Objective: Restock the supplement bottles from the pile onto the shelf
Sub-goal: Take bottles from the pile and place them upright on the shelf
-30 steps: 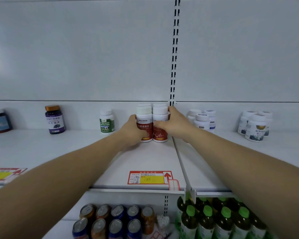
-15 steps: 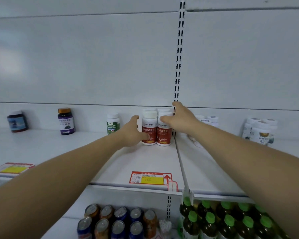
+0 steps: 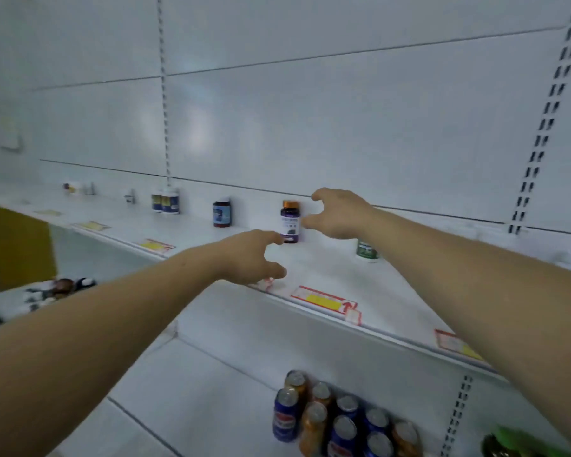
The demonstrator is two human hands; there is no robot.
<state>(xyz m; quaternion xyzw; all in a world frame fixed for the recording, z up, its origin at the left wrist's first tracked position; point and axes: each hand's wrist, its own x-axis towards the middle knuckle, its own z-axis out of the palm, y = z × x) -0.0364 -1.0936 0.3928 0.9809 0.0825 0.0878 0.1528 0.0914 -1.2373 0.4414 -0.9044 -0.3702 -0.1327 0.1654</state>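
Observation:
Both my hands hang empty in the air in front of the white shelf (image 3: 192,235). My left hand (image 3: 249,257) has relaxed fingers and sits low, just left of a purple bottle with a gold cap (image 3: 290,222). My right hand (image 3: 338,214) is spread loosely to the right of that bottle, not touching it. A green-labelled white bottle (image 3: 367,250) stands partly hidden under my right wrist. Further left stand a dark blue-labelled jar (image 3: 222,212) and two white bottles with blue-yellow labels (image 3: 166,202). A pile of bottles (image 3: 58,288) lies on a low surface at the far left.
Red and yellow price tags (image 3: 323,300) line the shelf's front edge. On the shelf below stand several drink cans (image 3: 330,420) and a green-capped bottle (image 3: 508,441) at the bottom right. Slotted uprights (image 3: 541,140) run up the back wall.
Both hands have let go of the two red-labelled white bottles and drawn back. The view has swung left, so those bottles are out of sight and the pile has come into view.

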